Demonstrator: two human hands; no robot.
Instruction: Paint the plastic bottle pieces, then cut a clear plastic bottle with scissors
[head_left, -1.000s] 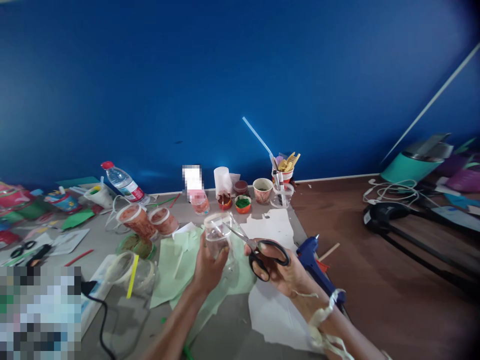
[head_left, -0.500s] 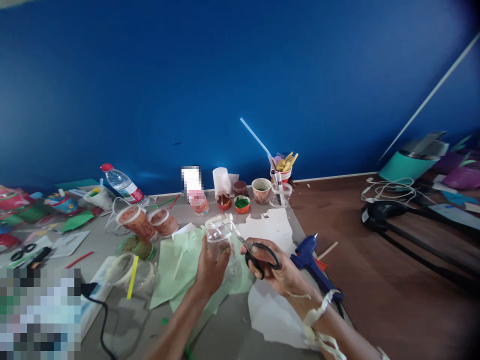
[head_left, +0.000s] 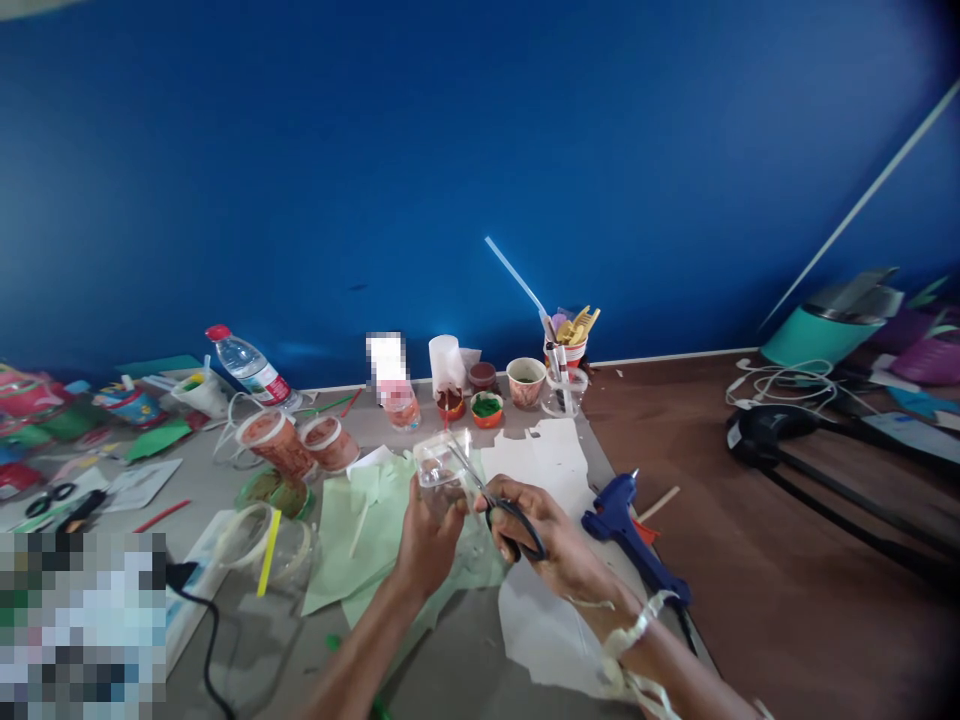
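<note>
My left hand [head_left: 431, 535] is closed around a clear plastic cup [head_left: 439, 468], its rim tilted up and away from me. In my right hand [head_left: 540, 535] is a pair of scissors [head_left: 517, 528] with black handles, fingers through the loops. The blades reach over the right side of the cup's rim; whether they cut into the plastic I cannot tell. Beneath both hands lie light green paper sheets [head_left: 337, 540] and cut white paper [head_left: 544, 625]. A strip of pale material [head_left: 634, 640] hangs around my right wrist.
A blue glue gun [head_left: 634, 535] lies right of the white paper. Along the back stand a water bottle [head_left: 251, 370], brown-smeared tubs [head_left: 274, 440], a green paint pot [head_left: 487, 408] and a cup of wooden cutlery [head_left: 574, 345]. Clear containers with a yellow strip [head_left: 268, 555] sit at left.
The scissors have turned and narrowed, with their handles closer together and slightly lower. The left hand keeps its grip on the cup, which has moved little.
</note>
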